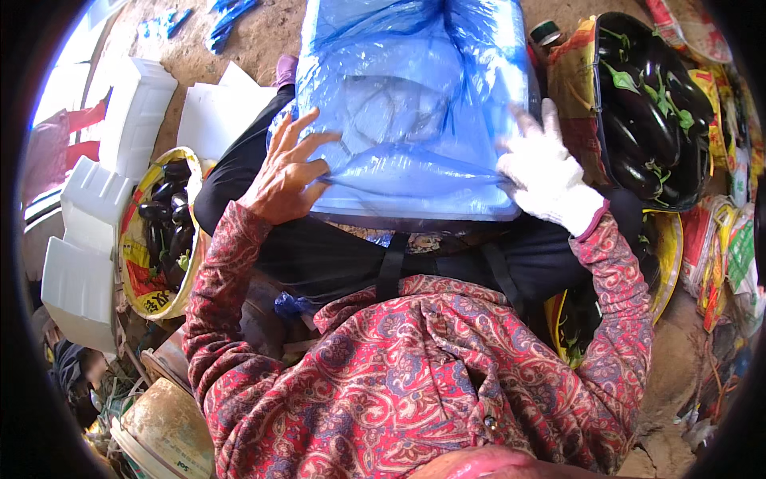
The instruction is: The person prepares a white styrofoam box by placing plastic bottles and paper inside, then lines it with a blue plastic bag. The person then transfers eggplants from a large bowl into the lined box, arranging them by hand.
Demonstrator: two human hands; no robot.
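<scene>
Across my lap stands a white foam box (413,206) lined and draped with thin blue plastic film (413,164). My left hand (290,170) is bare and at the box's left side. Its thumb and index finger pinch the film near the front edge, while the other fingers spread over it. At the right side, my right hand (541,173) wears a white knitted glove with a dark red cuff. Its thumb and a bent finger close on the film's other end, and two fingers point up, slightly blurred. A fold of film stretches between both hands. The box's contents cannot be made out.
A crate of eggplants (649,120) stands at the right, a yellow-rimmed basket of eggplants (170,239) at the left. Foam boxes (90,221) and white foam sheets (218,111) lie leftward. A stained bucket (170,428) is at lower left; blue film scraps (230,24) lie ahead.
</scene>
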